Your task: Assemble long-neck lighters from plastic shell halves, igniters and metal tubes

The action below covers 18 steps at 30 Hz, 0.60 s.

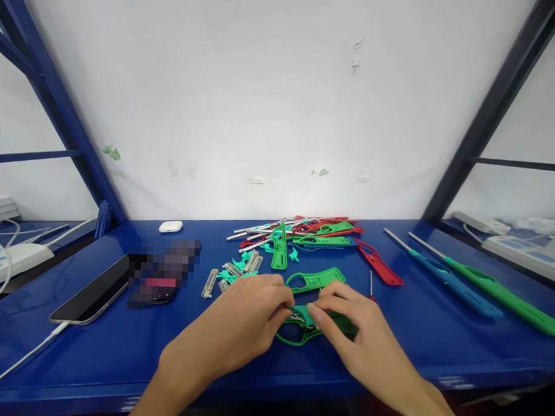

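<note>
On the blue table, a green lighter handle half (295,338) with a ring-shaped opening lies with its inside facing up, between my hands. My left hand (251,313) has its fingers closed in a pinch at the left end of a teal part (304,316) in this half; what the fingertips grip is hidden. From the other side, my right hand (358,326) holds the handle half, its thumb against the teal part. Just behind lies another green handle half (318,280). Clear lighter fuel tanks (210,283) and small teal pieces (246,260) are scattered beyond my left hand.
A pile of metal lighter tubes (253,232) and handle halves lies near the wall. A red handle half (379,264) and a screwdriver (371,284) are right of centre. Two long lighters, blue (457,288) and green (506,298), lie right; a phone (95,291) lies left.
</note>
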### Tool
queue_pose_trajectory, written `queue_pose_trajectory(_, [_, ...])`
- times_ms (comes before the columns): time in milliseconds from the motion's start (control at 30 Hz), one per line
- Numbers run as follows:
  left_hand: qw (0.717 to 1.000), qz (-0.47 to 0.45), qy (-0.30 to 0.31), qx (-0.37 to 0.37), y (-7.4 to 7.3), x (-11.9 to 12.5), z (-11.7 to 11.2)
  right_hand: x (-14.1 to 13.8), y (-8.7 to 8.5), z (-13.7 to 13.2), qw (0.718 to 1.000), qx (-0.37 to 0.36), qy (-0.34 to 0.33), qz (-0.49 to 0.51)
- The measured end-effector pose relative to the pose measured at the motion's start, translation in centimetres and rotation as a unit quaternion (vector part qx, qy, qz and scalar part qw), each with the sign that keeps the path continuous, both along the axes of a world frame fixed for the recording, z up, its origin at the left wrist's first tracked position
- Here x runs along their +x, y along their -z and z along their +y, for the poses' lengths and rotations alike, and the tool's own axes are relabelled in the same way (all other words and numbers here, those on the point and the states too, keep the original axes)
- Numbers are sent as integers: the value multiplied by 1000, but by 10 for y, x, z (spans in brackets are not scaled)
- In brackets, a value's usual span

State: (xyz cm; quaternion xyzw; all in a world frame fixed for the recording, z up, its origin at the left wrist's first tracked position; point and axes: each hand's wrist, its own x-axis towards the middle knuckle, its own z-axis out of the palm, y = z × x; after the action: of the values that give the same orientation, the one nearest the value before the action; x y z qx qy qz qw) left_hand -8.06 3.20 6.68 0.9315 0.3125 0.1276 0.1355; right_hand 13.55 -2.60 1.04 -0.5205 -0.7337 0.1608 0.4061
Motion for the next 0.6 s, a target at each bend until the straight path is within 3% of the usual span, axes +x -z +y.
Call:
queue_pose_trajectory(233, [998,48,-35,-25,1,-2,-4,2,10,-5,997,4,2,-77])
queue_pose_trajectory(600, [998,55,-11,-11,6,4,-4,4,20,-4,994,66,-3,-82])
